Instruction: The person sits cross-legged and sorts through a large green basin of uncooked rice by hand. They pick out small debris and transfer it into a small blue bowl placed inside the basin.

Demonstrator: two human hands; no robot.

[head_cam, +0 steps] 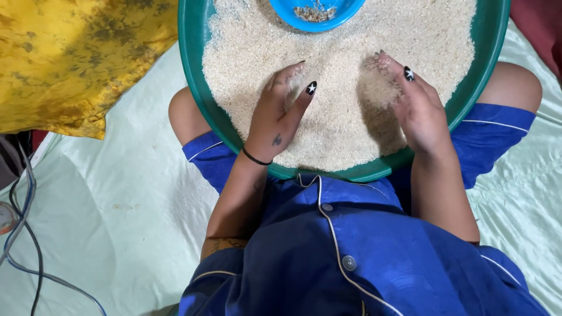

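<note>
A wide green basin [196, 76] rests on my lap, filled with pale uncooked rice [345, 64]. My left hand [280, 111] lies on the rice at the near left, fingers together and pointing away, palm partly cupped over grains. My right hand [415, 105] is at the near right, fingers curled with rice clinging to the fingertips. Both hands have black painted nails. A small blue bowl [316, 11] sits on the rice at the far edge and holds some dark bits and husks.
I sit cross-legged in blue clothes on a pale green sheet [117, 205]. A yellow patterned cloth [70, 58] lies at the upper left. Grey cables [26, 205] run along the left edge. Dark red fabric [538, 29] shows at the upper right.
</note>
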